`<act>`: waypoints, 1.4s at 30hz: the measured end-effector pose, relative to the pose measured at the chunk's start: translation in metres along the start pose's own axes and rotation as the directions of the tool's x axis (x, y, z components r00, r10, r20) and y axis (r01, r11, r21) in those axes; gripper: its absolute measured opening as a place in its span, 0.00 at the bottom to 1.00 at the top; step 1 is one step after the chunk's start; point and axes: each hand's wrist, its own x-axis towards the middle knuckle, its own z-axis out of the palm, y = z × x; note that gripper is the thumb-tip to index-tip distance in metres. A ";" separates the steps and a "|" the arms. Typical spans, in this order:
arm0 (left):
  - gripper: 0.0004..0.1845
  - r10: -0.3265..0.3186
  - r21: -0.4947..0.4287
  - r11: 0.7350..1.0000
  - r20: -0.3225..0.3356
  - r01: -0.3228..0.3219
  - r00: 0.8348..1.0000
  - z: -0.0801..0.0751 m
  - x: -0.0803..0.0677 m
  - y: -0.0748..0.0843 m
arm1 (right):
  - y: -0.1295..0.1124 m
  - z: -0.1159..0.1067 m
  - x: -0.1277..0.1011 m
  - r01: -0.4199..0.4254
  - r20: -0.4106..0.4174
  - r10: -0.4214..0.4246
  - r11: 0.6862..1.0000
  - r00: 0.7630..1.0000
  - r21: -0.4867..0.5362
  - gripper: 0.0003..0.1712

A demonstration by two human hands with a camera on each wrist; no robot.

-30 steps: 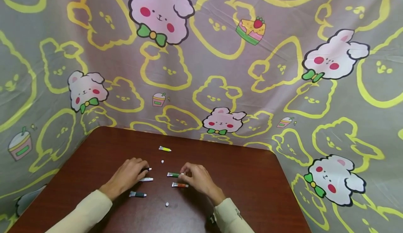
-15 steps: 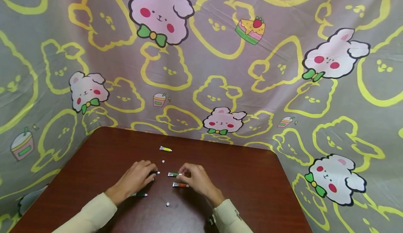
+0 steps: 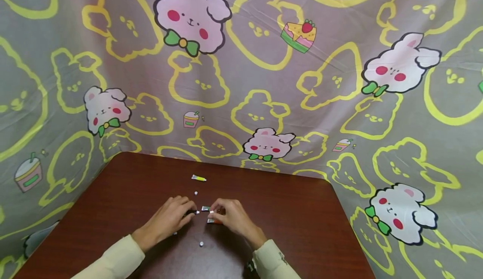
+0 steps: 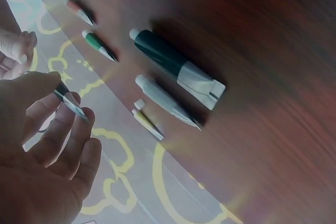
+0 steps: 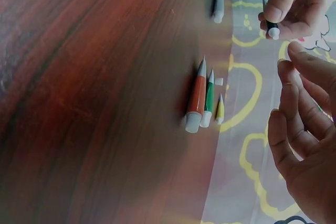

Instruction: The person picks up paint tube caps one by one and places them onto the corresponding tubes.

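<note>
Left hand brings a dark tube toward the right hand.
The left hand (image 3: 170,218), pinching the dark tube (image 3: 191,213), has moved toward 3 o'clock; the right hand (image 3: 232,217), fingers loosely curled, touches the green tube (image 3: 206,208) on the surface (image 3: 302,220).

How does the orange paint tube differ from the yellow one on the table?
The orange paint tube lies close under the right hand; the small yellow paint tube lies alone, farther back on the brown wooden table. Orange looks larger in the right wrist view. Both lie flat, white-capped.
</note>
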 end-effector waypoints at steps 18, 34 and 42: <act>0.09 0.029 -0.012 0.999 -0.025 -0.029 0.999 0.002 0.004 0.013 | -0.003 0.008 0.000 0.057 0.006 -0.057 0.998 0.998 0.020 0.03; 0.09 0.043 -0.003 0.999 -0.034 -0.043 0.999 0.004 0.000 0.016 | -0.004 0.015 0.001 0.073 0.032 -0.074 0.997 0.997 0.021 0.04; 0.08 0.073 -0.022 0.997 -0.067 -0.074 0.995 0.005 0.000 0.016 | -0.006 0.016 0.000 0.090 0.041 -0.089 0.996 0.995 -0.018 0.05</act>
